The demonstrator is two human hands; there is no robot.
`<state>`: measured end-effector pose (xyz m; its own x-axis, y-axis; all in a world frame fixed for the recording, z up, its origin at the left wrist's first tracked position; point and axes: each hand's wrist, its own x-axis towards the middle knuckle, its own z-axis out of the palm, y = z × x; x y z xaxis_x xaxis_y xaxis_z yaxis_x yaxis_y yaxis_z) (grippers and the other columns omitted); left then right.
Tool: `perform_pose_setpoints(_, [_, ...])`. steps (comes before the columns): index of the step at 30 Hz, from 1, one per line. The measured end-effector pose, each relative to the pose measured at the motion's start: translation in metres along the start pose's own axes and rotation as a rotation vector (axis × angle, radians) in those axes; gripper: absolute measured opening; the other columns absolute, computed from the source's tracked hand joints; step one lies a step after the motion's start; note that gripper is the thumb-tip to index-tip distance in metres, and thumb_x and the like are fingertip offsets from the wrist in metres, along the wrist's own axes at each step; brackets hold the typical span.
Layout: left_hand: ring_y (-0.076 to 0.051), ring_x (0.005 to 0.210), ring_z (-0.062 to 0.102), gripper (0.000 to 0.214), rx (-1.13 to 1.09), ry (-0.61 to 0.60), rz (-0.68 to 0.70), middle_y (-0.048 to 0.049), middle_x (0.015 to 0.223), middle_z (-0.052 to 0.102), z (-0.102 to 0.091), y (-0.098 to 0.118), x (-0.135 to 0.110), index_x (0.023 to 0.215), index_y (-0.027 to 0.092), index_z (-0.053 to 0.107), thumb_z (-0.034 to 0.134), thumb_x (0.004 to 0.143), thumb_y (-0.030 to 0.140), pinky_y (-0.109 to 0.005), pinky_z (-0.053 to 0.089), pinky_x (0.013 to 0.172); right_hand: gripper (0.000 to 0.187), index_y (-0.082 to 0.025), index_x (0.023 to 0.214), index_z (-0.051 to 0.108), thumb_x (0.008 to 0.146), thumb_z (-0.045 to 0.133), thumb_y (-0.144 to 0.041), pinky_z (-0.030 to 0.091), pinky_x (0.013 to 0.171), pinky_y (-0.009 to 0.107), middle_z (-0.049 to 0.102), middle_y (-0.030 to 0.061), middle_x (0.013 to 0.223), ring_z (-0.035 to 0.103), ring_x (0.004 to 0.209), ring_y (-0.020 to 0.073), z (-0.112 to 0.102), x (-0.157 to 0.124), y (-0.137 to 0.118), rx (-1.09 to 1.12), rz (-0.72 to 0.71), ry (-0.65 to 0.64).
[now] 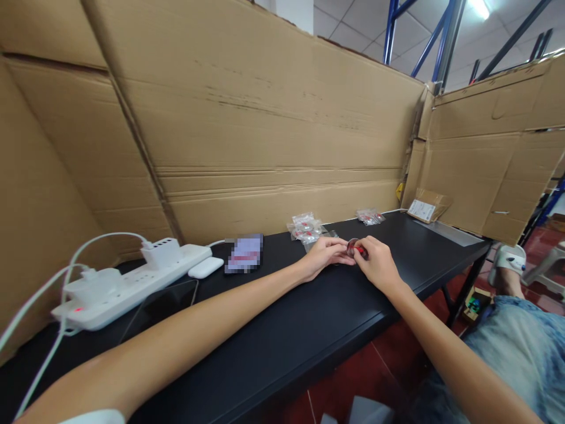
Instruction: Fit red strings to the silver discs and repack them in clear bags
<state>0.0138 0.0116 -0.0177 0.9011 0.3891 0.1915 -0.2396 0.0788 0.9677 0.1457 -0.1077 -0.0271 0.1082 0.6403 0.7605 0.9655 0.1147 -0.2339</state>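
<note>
Both my hands meet over the black table (309, 330). My left hand (325, 254) and my right hand (378, 263) have their fingers pinched together on one small round part with red on it (355, 248), held just above the tabletop. Right behind the hands lies a pile of clear bags with red and white parts (305, 228). A second, smaller pile of such bags (369, 217) lies farther to the right by the cardboard wall.
Cardboard walls (265, 129) enclose the table at the back and both sides. A white power strip with chargers (128, 277), a white case (205, 267) and a dark phone (170, 297) sit at the left. A flat labelled carton (426, 207) lies at the far right corner.
</note>
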Motion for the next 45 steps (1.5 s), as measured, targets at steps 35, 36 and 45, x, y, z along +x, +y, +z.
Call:
perform_pose_setpoints(35, [-0.015, 0.064, 0.067, 0.046, 0.138, 0.002, 0.064, -0.0039, 0.070, 0.064, -0.007, -0.012, 0.005, 0.081, 0.012, 0.055, 0.077, 0.068, 0.050, -0.030, 0.054, 0.069, 0.020, -0.021, 0.107, 0.061, 0.088, 0.055, -0.024, 0.047, 0.067, 0.027, 0.064, 0.0061, 0.094, 0.059, 0.075, 0.0168, -0.004, 0.001, -0.008, 0.148, -0.005, -0.035])
perform_pose_setpoints(36, [-0.015, 0.063, 0.066, 0.048, 0.150, 0.010, 0.068, -0.0028, 0.069, 0.063, -0.007, -0.012, 0.005, 0.080, 0.012, 0.054, 0.077, 0.068, 0.052, -0.029, 0.053, 0.067, 0.028, -0.021, 0.115, 0.058, 0.087, 0.058, -0.026, 0.048, 0.068, 0.027, 0.063, 0.0069, 0.099, 0.059, 0.076, 0.0169, -0.004, 0.001, -0.009, 0.153, 0.009, -0.033])
perform_pose_setpoints(45, [-0.015, 0.060, 0.064, 0.051, 0.156, -0.041, 0.087, -0.0027, 0.069, 0.063, -0.004, -0.011, 0.005, 0.080, 0.014, 0.050, 0.073, 0.069, 0.057, -0.032, 0.054, 0.066, 0.017, -0.020, 0.102, 0.058, 0.086, 0.058, -0.026, 0.046, 0.065, 0.026, 0.058, 0.0026, 0.084, 0.053, 0.065, 0.0134, -0.004, 0.001, -0.007, 0.156, 0.010, -0.059])
